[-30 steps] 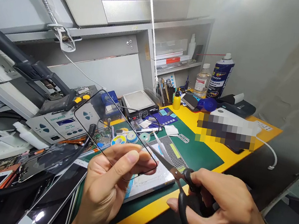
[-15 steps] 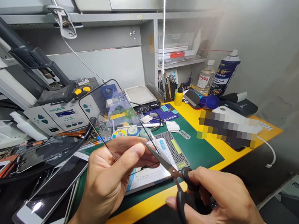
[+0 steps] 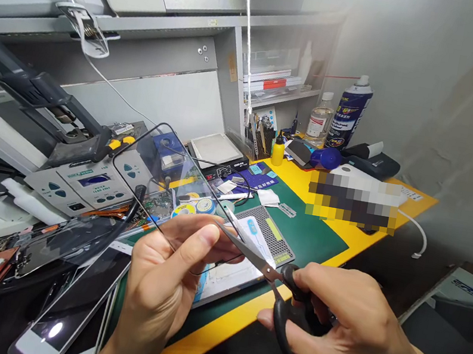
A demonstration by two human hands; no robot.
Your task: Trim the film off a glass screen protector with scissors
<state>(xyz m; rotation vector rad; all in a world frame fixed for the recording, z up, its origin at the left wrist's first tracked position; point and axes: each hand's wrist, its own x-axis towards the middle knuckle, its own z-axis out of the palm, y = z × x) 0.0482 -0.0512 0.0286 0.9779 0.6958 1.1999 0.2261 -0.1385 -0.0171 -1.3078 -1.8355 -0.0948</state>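
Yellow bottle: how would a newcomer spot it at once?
On the yellow table, beyond the green mat, find the black mesh holder. Just right of it stands the small yellow bottle. Its black cap and yellow body distinguish it from the taller clear bottle and blue spray can.

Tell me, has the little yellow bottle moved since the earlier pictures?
No: the yellow bottle stands in the same spot beside the pen holder; only the view has shifted.
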